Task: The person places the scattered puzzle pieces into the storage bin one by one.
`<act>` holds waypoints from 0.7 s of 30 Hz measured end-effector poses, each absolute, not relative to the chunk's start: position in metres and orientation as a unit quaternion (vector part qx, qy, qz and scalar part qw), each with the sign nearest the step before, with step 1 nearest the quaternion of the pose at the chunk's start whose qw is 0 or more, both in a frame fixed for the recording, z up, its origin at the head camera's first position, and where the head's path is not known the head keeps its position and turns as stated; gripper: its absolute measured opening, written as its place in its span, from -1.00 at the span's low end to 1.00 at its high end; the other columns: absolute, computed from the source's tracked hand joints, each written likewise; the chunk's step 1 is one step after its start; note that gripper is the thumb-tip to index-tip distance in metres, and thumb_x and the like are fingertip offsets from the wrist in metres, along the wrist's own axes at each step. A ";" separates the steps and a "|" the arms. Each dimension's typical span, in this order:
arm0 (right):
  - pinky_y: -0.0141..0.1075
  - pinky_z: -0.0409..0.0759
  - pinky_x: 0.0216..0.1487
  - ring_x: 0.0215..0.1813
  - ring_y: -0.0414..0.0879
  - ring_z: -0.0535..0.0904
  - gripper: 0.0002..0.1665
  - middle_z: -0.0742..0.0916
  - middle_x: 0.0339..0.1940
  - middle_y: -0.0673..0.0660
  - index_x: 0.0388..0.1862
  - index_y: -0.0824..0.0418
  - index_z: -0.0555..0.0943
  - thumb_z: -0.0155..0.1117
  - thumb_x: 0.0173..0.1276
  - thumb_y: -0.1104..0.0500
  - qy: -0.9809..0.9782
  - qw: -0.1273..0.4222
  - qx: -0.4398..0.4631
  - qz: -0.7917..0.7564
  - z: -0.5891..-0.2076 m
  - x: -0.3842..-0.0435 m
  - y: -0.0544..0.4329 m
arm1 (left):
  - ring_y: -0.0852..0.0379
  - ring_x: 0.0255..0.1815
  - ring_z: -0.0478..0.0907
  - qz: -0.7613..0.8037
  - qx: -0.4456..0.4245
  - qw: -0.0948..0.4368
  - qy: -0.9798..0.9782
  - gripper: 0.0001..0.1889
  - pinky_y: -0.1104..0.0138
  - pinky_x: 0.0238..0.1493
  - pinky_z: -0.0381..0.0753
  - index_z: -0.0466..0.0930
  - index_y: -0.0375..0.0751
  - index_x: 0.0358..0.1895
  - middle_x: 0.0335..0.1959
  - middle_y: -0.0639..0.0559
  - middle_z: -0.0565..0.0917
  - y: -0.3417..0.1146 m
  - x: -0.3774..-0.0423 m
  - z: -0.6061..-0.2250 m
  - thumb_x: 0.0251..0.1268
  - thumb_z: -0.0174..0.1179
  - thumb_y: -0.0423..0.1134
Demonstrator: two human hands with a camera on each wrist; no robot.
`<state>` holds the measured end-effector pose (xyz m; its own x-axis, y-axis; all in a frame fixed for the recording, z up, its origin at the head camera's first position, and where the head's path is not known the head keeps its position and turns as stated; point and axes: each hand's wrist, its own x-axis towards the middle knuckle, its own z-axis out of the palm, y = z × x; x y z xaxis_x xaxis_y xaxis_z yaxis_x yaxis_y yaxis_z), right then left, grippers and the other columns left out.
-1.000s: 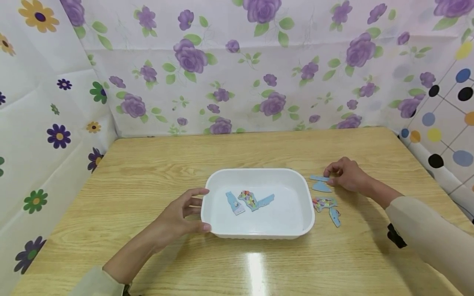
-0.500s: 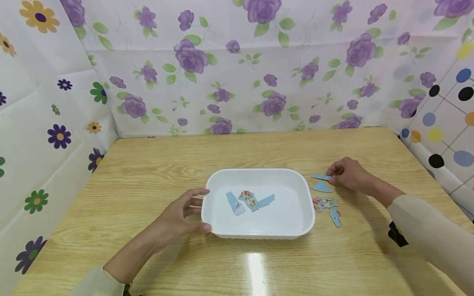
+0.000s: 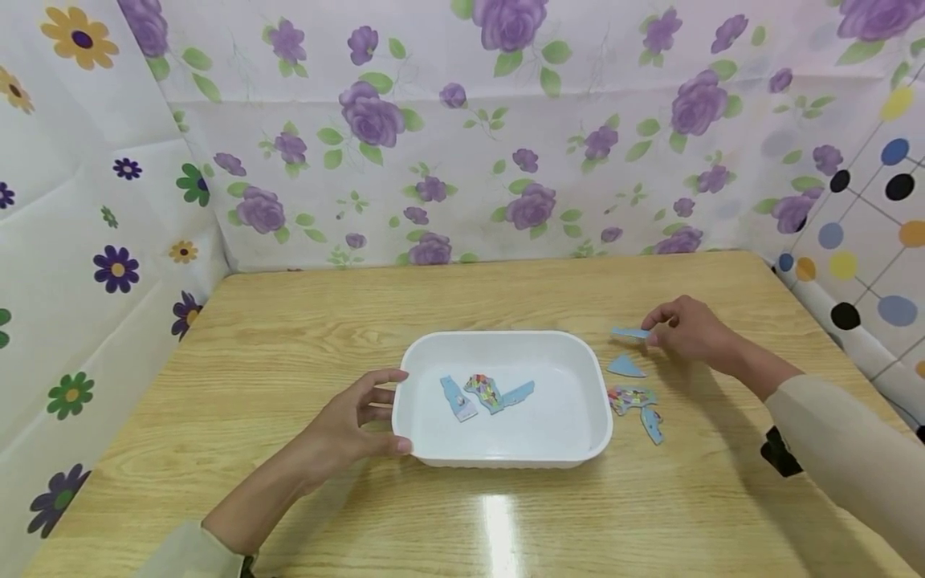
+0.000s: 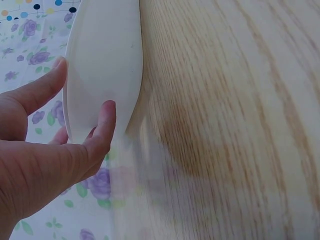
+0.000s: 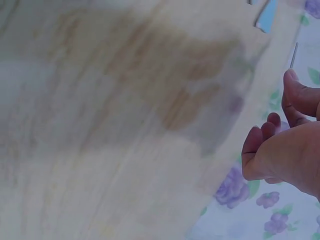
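Observation:
In the head view my right hand [image 3: 690,327] pinches a thin, light blue puzzle piece [image 3: 629,332] between thumb and fingers. The right wrist view shows that piece [image 5: 294,55] edge-on, raised above the tabletop. Just below the hand lies a triangular blue puzzle piece [image 3: 625,366]. A multicoloured puzzle piece [image 3: 634,397] and a narrow blue one [image 3: 652,424] lie nearer, close to the tray's right side. My left hand [image 3: 357,417] grips the left end of a white plastic tray [image 3: 556,425], thumb and fingers spread along its rim.
Inside the tray lie a blue-and-white puzzle piece [image 3: 458,399], a multicoloured one [image 3: 486,392] and a narrow blue one [image 3: 518,392]. The wooden table [image 3: 325,321] ends at a flower-printed sheet [image 3: 462,185] behind and at both sides.
My right hand has moved slightly back and right, lifting the thin blue puzzle piece away from the triangular one. My left hand and the tray stay in place.

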<state>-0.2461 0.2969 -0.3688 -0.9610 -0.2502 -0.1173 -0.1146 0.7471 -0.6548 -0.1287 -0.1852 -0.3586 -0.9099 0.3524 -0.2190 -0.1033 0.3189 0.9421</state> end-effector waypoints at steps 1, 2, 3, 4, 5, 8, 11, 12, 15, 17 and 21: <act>-0.21 0.44 -0.27 -0.14 0.07 0.35 -0.76 0.50 0.14 0.35 -0.04 0.38 0.59 0.20 0.38 0.27 0.929 0.101 -0.096 -0.343 -0.367 -0.246 0.297 | -0.17 0.25 0.41 0.578 0.081 0.198 0.788 -0.07 0.13 0.06 0.60 0.19 -0.01 0.42 0.22 -0.19 0.42 -0.185 -0.128 -0.358 -0.08 0.52 -0.25; -0.19 0.42 -0.25 -0.11 0.10 0.32 -0.75 0.45 0.18 0.37 -0.02 0.38 0.58 0.20 0.39 0.26 0.928 0.102 -0.095 -0.345 -0.365 -0.246 0.298 | -0.17 0.25 0.41 0.578 0.081 0.198 0.787 -0.07 0.12 0.06 0.60 0.19 -0.01 0.42 0.22 -0.19 0.42 -0.185 -0.128 -0.358 -0.08 0.52 -0.25; -0.17 0.41 -0.22 -0.07 0.12 0.30 -0.74 0.41 0.21 0.38 -0.02 0.38 0.57 0.20 0.40 0.25 0.927 0.103 -0.095 -0.347 -0.363 -0.246 0.299 | -0.18 0.25 0.41 0.578 0.082 0.198 0.788 -0.07 0.12 0.06 0.60 0.19 -0.01 0.42 0.22 -0.20 0.42 -0.185 -0.128 -0.358 -0.07 0.52 -0.25; -0.15 0.41 -0.20 -0.04 0.15 0.29 -0.73 0.38 0.24 0.38 -0.01 0.39 0.56 0.20 0.40 0.25 0.926 0.103 -0.096 -0.350 -0.362 -0.246 0.299 | -0.18 0.26 0.41 0.577 0.083 0.197 0.788 -0.07 0.12 0.06 0.60 0.18 -0.02 0.42 0.22 -0.20 0.42 -0.185 -0.128 -0.358 -0.07 0.52 -0.25; -0.14 0.41 -0.17 -0.01 0.16 0.28 -0.73 0.37 0.25 0.39 -0.01 0.40 0.56 0.20 0.40 0.25 0.925 0.103 -0.097 -0.353 -0.360 -0.246 0.299 | -0.18 0.25 0.41 0.576 0.082 0.197 0.789 -0.08 0.12 0.06 0.60 0.19 -0.01 0.42 0.22 -0.20 0.42 -0.185 -0.128 -0.358 -0.07 0.51 -0.25; -0.12 0.40 -0.16 -0.01 0.16 0.28 -0.71 0.39 0.23 0.39 0.00 0.41 0.55 0.21 0.40 0.24 0.920 0.106 -0.099 -0.363 -0.357 -0.246 0.297 | -0.16 0.25 0.42 0.574 0.074 0.195 0.792 -0.08 0.13 0.07 0.60 0.21 0.01 0.41 0.21 -0.18 0.43 -0.184 -0.128 -0.358 -0.09 0.52 -0.26; -0.17 0.41 -0.19 -0.08 0.10 0.29 -0.72 0.44 0.16 0.34 0.01 0.39 0.55 0.20 0.41 0.23 0.917 0.121 -0.093 -0.369 -0.356 -0.244 0.294 | -0.14 0.24 0.42 0.571 0.071 0.193 0.794 -0.08 0.13 0.08 0.59 0.22 0.03 0.40 0.20 -0.16 0.44 -0.184 -0.128 -0.358 -0.10 0.53 -0.26; -0.18 0.42 -0.21 -0.10 0.08 0.28 -0.72 0.44 0.14 0.32 0.01 0.39 0.55 0.19 0.41 0.23 0.915 0.126 -0.092 -0.371 -0.356 -0.243 0.293 | -0.14 0.24 0.43 0.571 0.071 0.193 0.795 -0.08 0.12 0.08 0.59 0.22 0.03 0.40 0.20 -0.16 0.44 -0.184 -0.128 -0.358 -0.10 0.53 -0.26; -0.20 0.43 -0.20 -0.12 0.07 0.30 -0.73 0.46 0.11 0.31 0.02 0.37 0.55 0.18 0.42 0.24 0.914 0.131 -0.094 -0.372 -0.355 -0.242 0.290 | -0.13 0.24 0.43 0.571 0.070 0.192 0.795 -0.09 0.12 0.08 0.59 0.23 0.05 0.39 0.19 -0.16 0.44 -0.183 -0.128 -0.358 -0.10 0.53 -0.26; -0.16 0.45 -0.16 -0.09 0.10 0.32 -0.72 0.47 0.12 0.32 0.03 0.37 0.55 0.18 0.42 0.24 0.913 0.130 -0.094 -0.375 -0.353 -0.243 0.288 | -0.14 0.24 0.42 0.571 0.073 0.192 0.795 -0.09 0.12 0.08 0.59 0.22 0.04 0.40 0.20 -0.17 0.44 -0.184 -0.128 -0.358 -0.09 0.52 -0.26; -0.01 0.47 -0.01 0.11 0.20 0.33 -0.70 0.44 0.22 0.34 0.05 0.36 0.54 0.20 0.41 0.21 0.910 0.134 -0.098 -0.380 -0.348 -0.243 0.284 | -0.17 0.25 0.41 0.570 0.078 0.193 0.795 -0.09 0.11 0.08 0.59 0.21 0.02 0.41 0.20 -0.19 0.43 -0.185 -0.128 -0.358 -0.07 0.52 -0.25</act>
<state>-0.2434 0.2842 -0.3476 -0.9451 -0.2793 -0.1699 -0.0759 0.6928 -0.7171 -0.1282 -0.1846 -0.3580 -0.9134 0.3440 -0.2174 -0.0953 0.3385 0.9361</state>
